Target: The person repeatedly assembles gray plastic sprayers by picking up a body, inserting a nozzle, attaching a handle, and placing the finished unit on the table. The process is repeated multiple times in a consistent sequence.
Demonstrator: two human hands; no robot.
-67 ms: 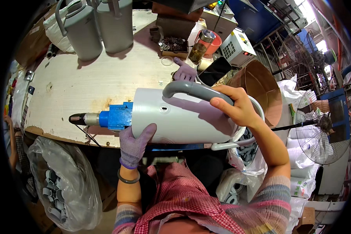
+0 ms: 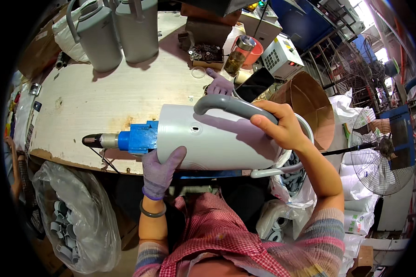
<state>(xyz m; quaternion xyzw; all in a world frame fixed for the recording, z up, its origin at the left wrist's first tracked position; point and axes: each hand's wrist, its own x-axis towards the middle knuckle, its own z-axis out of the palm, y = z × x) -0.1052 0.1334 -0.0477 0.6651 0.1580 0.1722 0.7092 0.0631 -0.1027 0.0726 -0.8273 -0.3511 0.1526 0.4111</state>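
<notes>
right hand point(image 2: 282, 122), bare, is wrapped round the grey handle point(image 2: 231, 105); gloved left hand point(image 2: 159, 171) has its thumb on the shell, fingers hidden, so can't tell if it's clamped. pale grey jug body point(image 2: 208, 143) lies sideways between them, blue fixture point(image 2: 143, 138) at its end just past the left hand. loose glove point(image 2: 220, 85) beyond the handle. looks like steadying the body at the fixture; next move probably calls for keeping it aligned. versus last frame: practically no change, same hand poses.
</notes>
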